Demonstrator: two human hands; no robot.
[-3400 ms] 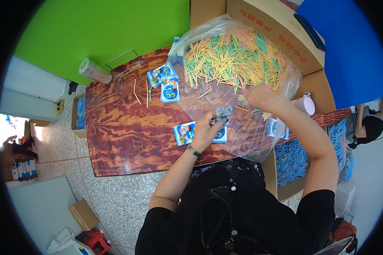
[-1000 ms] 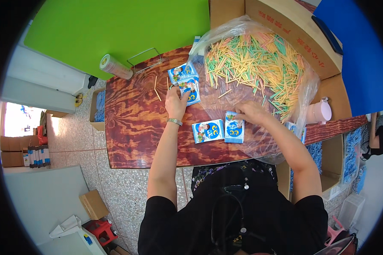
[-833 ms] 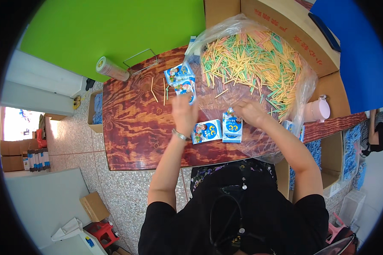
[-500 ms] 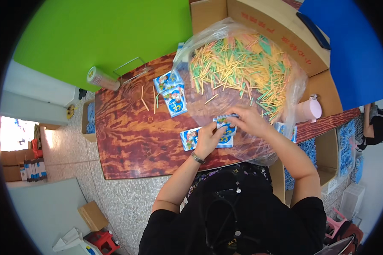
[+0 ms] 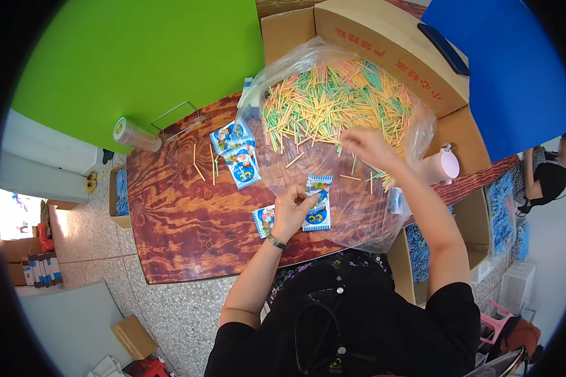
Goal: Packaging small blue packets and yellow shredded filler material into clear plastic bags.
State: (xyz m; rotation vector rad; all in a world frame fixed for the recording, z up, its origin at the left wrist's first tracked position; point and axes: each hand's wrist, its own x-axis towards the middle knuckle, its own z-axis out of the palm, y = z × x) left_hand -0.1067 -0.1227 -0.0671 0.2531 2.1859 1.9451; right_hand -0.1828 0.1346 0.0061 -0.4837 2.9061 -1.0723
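My left hand (image 5: 292, 211) grips a small blue-and-white packet (image 5: 319, 189), holding it upright near the table's front edge. Two more packets lie under and beside it, one (image 5: 265, 220) to its left and one (image 5: 317, 218) to its right. My right hand (image 5: 368, 146) reaches into a large clear plastic bag (image 5: 358, 207) spread open on the table, its fingers over a heap of green, yellow and orange sticks (image 5: 333, 100); whether it holds any stick I cannot tell. A small stack of the same packets (image 5: 237, 152) lies at the bag's left.
The wooden table (image 5: 176, 220) carries a few loose sticks (image 5: 198, 169) and a tape roll (image 5: 135, 134) at its far left. Cardboard boxes (image 5: 383, 38) stand behind the bag, a pink cup (image 5: 445, 164) to the right. Another person (image 5: 547, 176) sits at the far right.
My left hand fetched a packet from the stack at the left and brought it to the front packets, now holding it upright. My right hand left the packets and reached up into the sticks.
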